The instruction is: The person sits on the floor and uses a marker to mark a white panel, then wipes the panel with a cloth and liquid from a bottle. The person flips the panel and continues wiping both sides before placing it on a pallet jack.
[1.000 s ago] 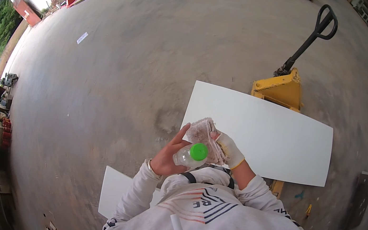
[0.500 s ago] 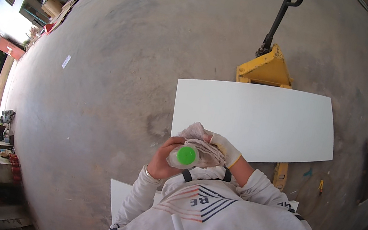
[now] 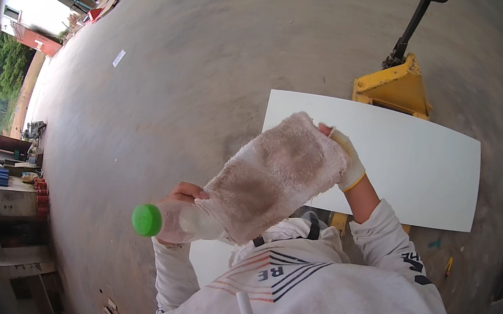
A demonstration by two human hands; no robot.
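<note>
1. Two grips are busy here: the bare left grip is wrapped around a clear bottle, its green cap pointing left, away from the right grip.
2. That right grip, pale-gloved, is clasping the far end of a worn, pinkish cloth.
3. The cloth hangs between both grips, its long axis slanting from just beside the left grip up and rightward to the right one.
4. Left fingertips reach the cloth's near corner; whether they pinch it, I can't tell from here.
5. Beyond and rightward of the right grip, which is the nearer one, lies a white panel on a yellow pallet truck.
</note>
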